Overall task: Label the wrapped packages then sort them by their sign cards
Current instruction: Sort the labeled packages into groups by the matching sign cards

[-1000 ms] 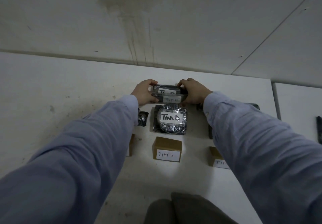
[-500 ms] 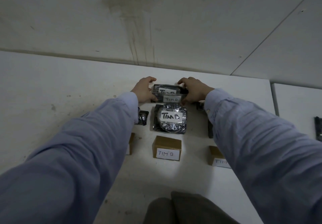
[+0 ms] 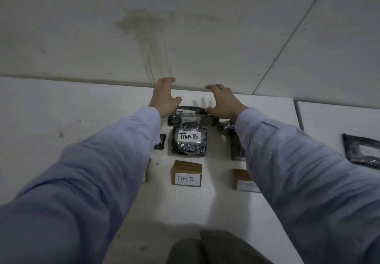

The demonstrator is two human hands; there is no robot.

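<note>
Head view. Left hand [image 3: 164,97] and right hand [image 3: 222,103]: both loose, fingers spread, gripping nothing. They flank a stack of two wrapped packages. The top package [image 3: 186,111] lies between the thumbs, with the lower package [image 3: 190,120] beneath it. Whether the right thumb touches the top one, cannot tell.

Nearer the person than the hands: round package [image 3: 189,140], dark shiny wrap over a disc-shaped thing, white label "TIM B". Nearer still: brown sign box [image 3: 186,173], closed, card "TIM B", contents not visible.

By the left sleeve [image 3: 115,150]: small wrapped package [image 3: 161,141]. A second box [image 3: 242,178] is half hidden under the right sleeve [image 3: 287,161]. Well right of the right hand: flat package [image 3: 362,150].

All rest on the white table [image 3: 61,109].
</note>
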